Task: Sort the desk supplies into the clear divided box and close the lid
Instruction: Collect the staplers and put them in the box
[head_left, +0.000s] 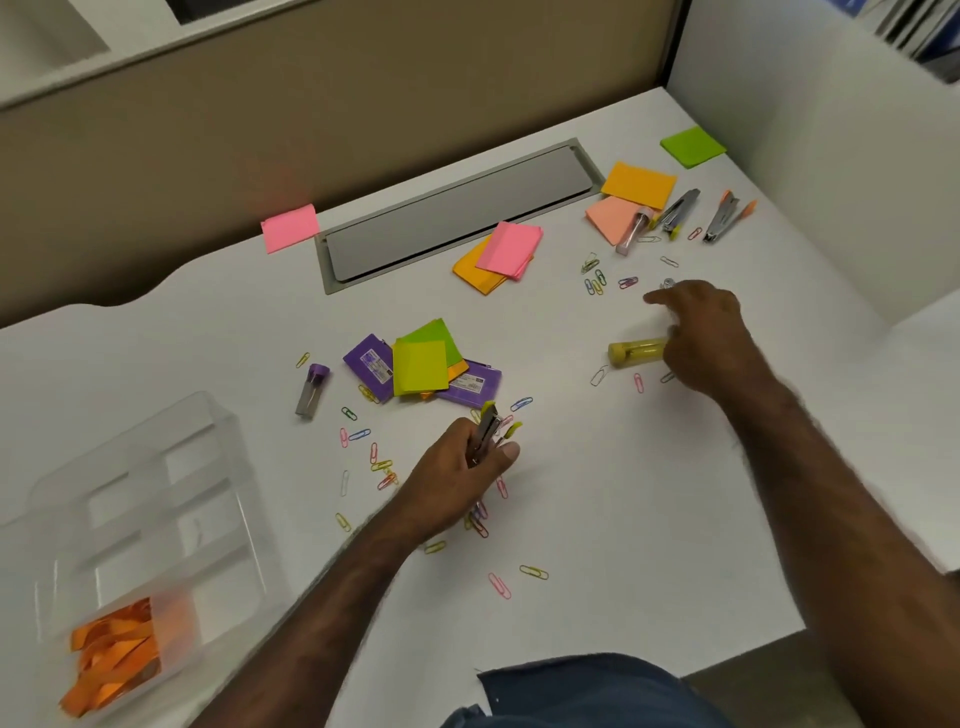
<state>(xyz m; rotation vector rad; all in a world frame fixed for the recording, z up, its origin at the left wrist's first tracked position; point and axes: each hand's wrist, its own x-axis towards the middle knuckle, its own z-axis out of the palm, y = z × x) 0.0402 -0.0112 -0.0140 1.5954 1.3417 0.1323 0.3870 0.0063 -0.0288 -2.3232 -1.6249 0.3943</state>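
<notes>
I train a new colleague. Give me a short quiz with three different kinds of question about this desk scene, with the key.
1. True or false: the left hand grips a staple remover.
2. What does the right hand touch? A) yellow tube B) green sticky pad C) purple tube
3. Fill in: the clear divided box already holds ______ strips in its nearest compartment.

Key: 1 true; 2 A; 3 orange.
</notes>
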